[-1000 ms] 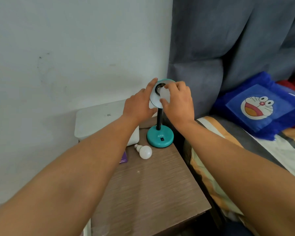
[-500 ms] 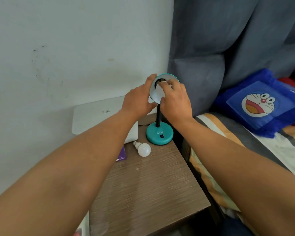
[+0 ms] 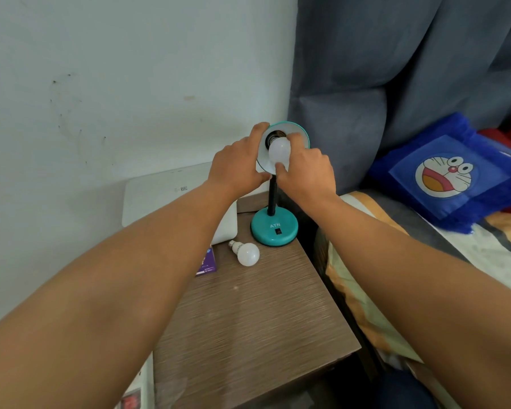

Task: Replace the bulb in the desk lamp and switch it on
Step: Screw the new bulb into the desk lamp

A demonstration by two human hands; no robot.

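Note:
A teal desk lamp (image 3: 274,228) stands at the back of a brown bedside table (image 3: 254,326), its shade (image 3: 298,131) tilted toward me. My left hand (image 3: 236,166) grips the shade's left rim. My right hand (image 3: 306,172) holds a white bulb (image 3: 278,149) by thumb and fingers, its base at the dark socket inside the shade. A second white bulb (image 3: 246,252) lies loose on the table, left of the lamp's base. A black switch (image 3: 278,231) sits on the front of the base.
A white box (image 3: 165,196) rests against the wall behind the table's left side. A purple card (image 3: 207,265) lies beside the loose bulb. A bed with a blue cartoon cushion (image 3: 449,178) borders the table on the right, below grey curtains (image 3: 396,69).
My right hand has shifted its grip, so more of the bulb now shows in the shade. My left hand stays on the rim. The view has moved closer.

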